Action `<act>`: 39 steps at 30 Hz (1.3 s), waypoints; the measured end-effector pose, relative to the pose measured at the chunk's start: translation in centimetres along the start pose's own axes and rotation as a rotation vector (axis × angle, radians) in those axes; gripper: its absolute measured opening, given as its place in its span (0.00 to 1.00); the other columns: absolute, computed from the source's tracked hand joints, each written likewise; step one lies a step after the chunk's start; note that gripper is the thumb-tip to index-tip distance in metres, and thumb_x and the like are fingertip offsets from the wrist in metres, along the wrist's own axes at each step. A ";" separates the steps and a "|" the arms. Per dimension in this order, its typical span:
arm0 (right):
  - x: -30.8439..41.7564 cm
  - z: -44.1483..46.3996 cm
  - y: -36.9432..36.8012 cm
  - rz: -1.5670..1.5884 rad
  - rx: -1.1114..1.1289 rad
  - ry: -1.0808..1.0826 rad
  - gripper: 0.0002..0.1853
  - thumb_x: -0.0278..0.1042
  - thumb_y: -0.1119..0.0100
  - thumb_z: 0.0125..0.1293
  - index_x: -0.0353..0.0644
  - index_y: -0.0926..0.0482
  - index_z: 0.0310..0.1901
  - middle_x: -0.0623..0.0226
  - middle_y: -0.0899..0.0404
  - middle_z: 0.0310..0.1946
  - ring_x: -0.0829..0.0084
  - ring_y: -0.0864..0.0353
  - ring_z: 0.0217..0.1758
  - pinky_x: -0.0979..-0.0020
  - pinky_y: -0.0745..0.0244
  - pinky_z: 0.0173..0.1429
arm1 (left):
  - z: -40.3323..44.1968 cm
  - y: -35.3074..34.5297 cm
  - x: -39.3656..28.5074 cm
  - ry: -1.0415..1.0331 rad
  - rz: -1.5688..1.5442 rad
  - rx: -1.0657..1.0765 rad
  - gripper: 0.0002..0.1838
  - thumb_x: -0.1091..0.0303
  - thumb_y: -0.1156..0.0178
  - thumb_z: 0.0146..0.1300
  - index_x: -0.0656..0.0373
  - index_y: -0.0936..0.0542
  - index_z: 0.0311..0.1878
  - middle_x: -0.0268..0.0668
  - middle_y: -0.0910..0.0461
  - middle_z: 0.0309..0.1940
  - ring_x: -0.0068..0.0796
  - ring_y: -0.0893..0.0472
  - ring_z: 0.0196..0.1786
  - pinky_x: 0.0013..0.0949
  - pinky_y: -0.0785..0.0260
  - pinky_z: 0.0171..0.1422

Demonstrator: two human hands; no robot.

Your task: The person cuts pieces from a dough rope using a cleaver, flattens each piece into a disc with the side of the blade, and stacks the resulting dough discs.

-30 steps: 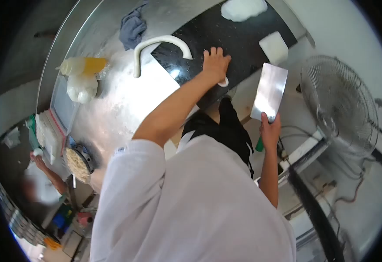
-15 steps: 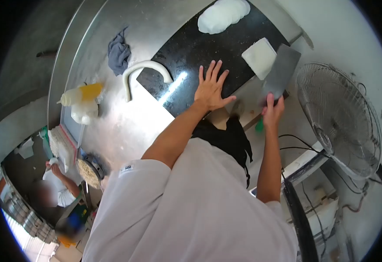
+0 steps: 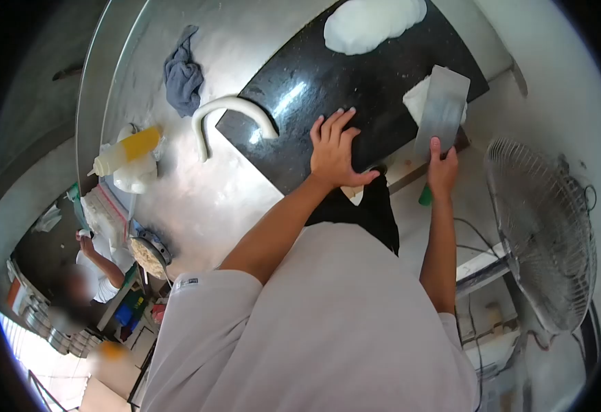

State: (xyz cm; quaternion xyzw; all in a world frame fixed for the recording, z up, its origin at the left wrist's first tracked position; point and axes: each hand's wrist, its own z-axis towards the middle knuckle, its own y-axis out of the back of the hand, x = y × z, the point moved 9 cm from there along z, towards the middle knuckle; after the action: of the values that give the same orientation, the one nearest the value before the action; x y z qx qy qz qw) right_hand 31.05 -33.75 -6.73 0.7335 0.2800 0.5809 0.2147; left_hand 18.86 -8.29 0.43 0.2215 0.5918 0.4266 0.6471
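Note:
My right hand [image 3: 442, 168] is closed around a wide-bladed metal cleaver [image 3: 446, 103]. Its flat blade overlaps a folded white cloth pad [image 3: 417, 98] at the right end of the black board [image 3: 376, 89]. My left hand [image 3: 334, 151] lies palm down with fingers spread at the board's near edge and holds nothing. To its left, a curved rope of white dough [image 3: 228, 104] rests partly on the board and partly on the metal table. Overlapping thin white discs, like dough wrappers [image 3: 369, 27], lie at the board's far end.
A grey-blue rag [image 3: 182, 75] and a squeeze bottle of yellow liquid [image 3: 129, 150] are on the metal table [image 3: 197, 206]. A wire-caged fan [image 3: 544, 233] stands close by my right arm. Another person [image 3: 98, 271] is at the lower left, beyond a bowl of pale food [image 3: 148, 257].
The cleaver has shifted left relative to the white pad and now covers more of it. My left hand stays spread at the board's edge. The whole view has shifted slightly.

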 end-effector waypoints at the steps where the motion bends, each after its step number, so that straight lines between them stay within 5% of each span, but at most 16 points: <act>1: 0.0 -1.1 0.4 -0.006 -0.008 -0.010 0.29 0.57 0.35 0.73 0.29 0.19 0.46 0.51 0.15 0.37 0.60 0.17 0.38 0.59 0.24 0.48 | -0.2 -0.2 -0.1 -0.004 -0.010 0.008 0.45 0.36 0.24 0.38 0.59 0.25 0.54 0.49 0.30 0.72 0.55 0.32 0.74 0.63 0.53 0.78; 5: -0.4 -5.7 1.4 0.140 0.031 -0.161 0.29 0.56 0.35 0.73 0.29 0.18 0.48 0.52 0.15 0.38 0.61 0.17 0.41 0.60 0.24 0.50 | 0.4 -0.2 -0.7 -0.103 -0.021 0.029 0.42 0.38 0.24 0.40 0.56 0.24 0.53 0.44 0.28 0.70 0.52 0.31 0.74 0.63 0.52 0.78; 8: 0.7 -11.5 3.4 0.161 -0.004 -0.334 0.28 0.59 0.35 0.72 0.34 0.21 0.39 0.64 0.22 0.25 0.71 0.23 0.23 0.66 0.29 0.31 | 3.5 -1.3 0.4 -0.139 -0.168 -0.004 0.33 0.46 0.26 0.48 0.53 0.23 0.55 0.44 0.29 0.69 0.48 0.32 0.73 0.60 0.49 0.76; 10: -1.2 -16.7 3.6 0.205 -0.052 -0.378 0.28 0.60 0.35 0.72 0.35 0.21 0.38 0.66 0.24 0.23 0.73 0.26 0.20 0.68 0.32 0.29 | 5.6 0.8 -0.4 -0.177 -0.378 -0.124 0.35 0.50 0.28 0.54 0.55 0.26 0.62 0.48 0.31 0.71 0.52 0.31 0.70 0.60 0.46 0.73; 14: -6.2 -23.9 1.3 0.155 -0.025 -0.421 0.28 0.59 0.30 0.68 0.35 0.20 0.40 0.63 0.19 0.27 0.69 0.21 0.27 0.64 0.26 0.34 | -1.3 1.1 -2.8 -0.402 0.068 -0.077 0.40 0.46 0.33 0.63 0.62 0.32 0.71 0.53 0.35 0.72 0.55 0.34 0.73 0.60 0.49 0.78; 17: -3.9 -24.0 -0.9 0.188 0.052 -0.314 0.28 0.57 0.24 0.62 0.34 0.18 0.42 0.56 0.15 0.33 0.65 0.16 0.37 0.62 0.22 0.42 | 0.5 -0.3 0.5 -0.277 -0.011 -0.016 0.48 0.38 0.35 0.63 0.65 0.38 0.75 0.57 0.42 0.77 0.60 0.36 0.74 0.69 0.55 0.79; 19: -0.3 -21.9 -3.3 0.313 0.110 -0.224 0.29 0.55 0.21 0.59 0.33 0.18 0.43 0.52 0.13 0.36 0.62 0.14 0.41 0.61 0.21 0.47 | 5.0 3.4 4.1 0.133 -0.838 -0.262 0.55 0.34 0.37 0.63 0.69 0.43 0.77 0.60 0.48 0.80 0.61 0.43 0.80 0.68 0.58 0.82; 21: 4.4 -21.2 -7.0 0.180 0.403 0.029 0.29 0.52 0.18 0.52 0.34 0.17 0.42 0.50 0.12 0.39 0.59 0.12 0.44 0.63 0.20 0.49 | 2.1 5.0 3.5 0.095 -0.631 -0.196 0.58 0.29 0.38 0.61 0.65 0.43 0.80 0.57 0.54 0.83 0.61 0.50 0.84 0.71 0.63 0.82; 23: 3.6 -19.9 -10.3 0.105 0.557 0.033 0.34 0.50 0.16 0.49 0.34 0.19 0.51 0.50 0.12 0.39 0.57 0.12 0.43 0.61 0.19 0.50 | -3.3 -1.1 2.4 -0.252 0.328 0.332 0.58 0.25 0.38 0.57 0.54 0.42 0.82 0.53 0.55 0.85 0.58 0.53 0.86 0.79 0.66 0.80; 24: 3.1 -19.6 -12.2 0.017 0.701 0.024 0.41 0.48 0.15 0.46 0.34 0.21 0.60 0.51 0.12 0.39 0.55 0.12 0.43 0.59 0.19 0.51 | -4.1 -0.5 2.4 -0.251 0.343 0.331 0.58 0.25 0.38 0.57 0.54 0.42 0.82 0.53 0.55 0.85 0.58 0.53 0.86 0.79 0.66 0.80; 26: 4.0 -17.7 -10.8 -0.096 0.609 0.112 0.43 0.48 0.14 0.44 0.35 0.22 0.60 0.49 0.13 0.41 0.51 0.12 0.45 0.57 0.18 0.52 | -3.4 -1.4 2.6 -0.197 0.395 0.414 0.59 0.21 0.38 0.52 0.41 0.40 0.83 0.47 0.55 0.86 0.56 0.57 0.87 0.86 0.68 0.75; 30: 5.0 -16.8 -9.9 -0.217 0.491 0.169 0.46 0.51 0.13 0.41 0.35 0.26 0.59 0.42 0.14 0.41 0.41 0.14 0.49 0.50 0.19 0.54 | 0.1 -2.1 1.0 -0.267 0.431 0.437 0.61 0.23 0.32 0.45 0.35 0.41 0.83 0.42 0.52 0.85 0.55 0.55 0.86 0.86 0.64 0.75; 35: 7.4 -12.4 -9.5 -0.102 0.395 0.229 0.46 0.53 0.15 0.45 0.33 0.28 0.59 0.41 0.15 0.41 0.36 0.15 0.48 0.45 0.21 0.56 | 6.0 -2.8 0.5 -0.410 0.378 0.322 0.62 0.25 0.31 0.48 0.36 0.45 0.84 0.43 0.49 0.84 0.53 0.53 0.86 0.81 0.63 0.79; 39: 5.9 -18.0 -10.1 -0.126 0.487 0.082 0.46 0.52 0.16 0.48 0.34 0.30 0.62 0.39 0.18 0.52 0.37 0.18 0.58 0.42 0.27 0.62 | 1.4 -4.1 0.3 -0.529 0.282 0.479 0.63 0.22 0.33 0.46 0.35 0.44 0.84 0.43 0.56 0.87 0.56 0.59 0.87 0.83 0.67 0.78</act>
State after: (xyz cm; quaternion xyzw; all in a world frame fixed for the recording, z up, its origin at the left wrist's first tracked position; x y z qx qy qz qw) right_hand 12.93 -22.48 -4.67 0.7207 0.4652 0.5109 0.0559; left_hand 21.38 -9.91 -2.70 0.5481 0.4511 0.2890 0.6423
